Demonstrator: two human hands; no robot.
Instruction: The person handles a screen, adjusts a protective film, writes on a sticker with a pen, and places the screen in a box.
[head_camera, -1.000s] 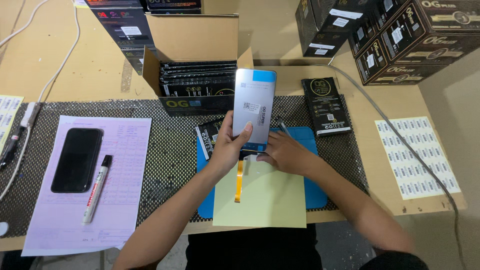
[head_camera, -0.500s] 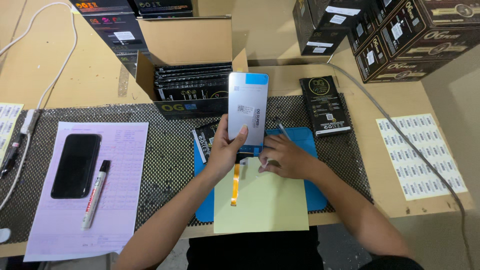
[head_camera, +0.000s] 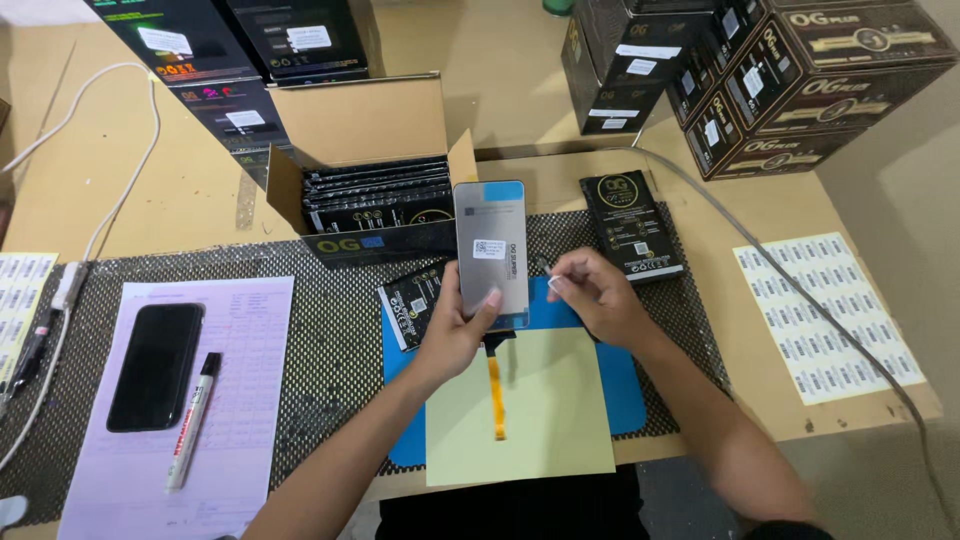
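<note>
1. Left hand (head_camera: 455, 335) grips the grey rectangular phone screen panel (head_camera: 491, 255) upright above the blue mat (head_camera: 620, 390), its orange ribbon cable (head_camera: 495, 395) dangling
2. Right hand (head_camera: 600, 300) fingers pinch something white, too small to identify

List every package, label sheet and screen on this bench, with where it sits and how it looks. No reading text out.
Screen panel: grey rectangle with an orange ribbon cable, upright in the left hand.
Open carton: brown, behind the panel, full of black boxes.
Flat black box: right of the panel, on the mesh mat.
Label sheet: white, far right.
Phone: black, on paper at left.
Stacked black cartons: top right.
</note>
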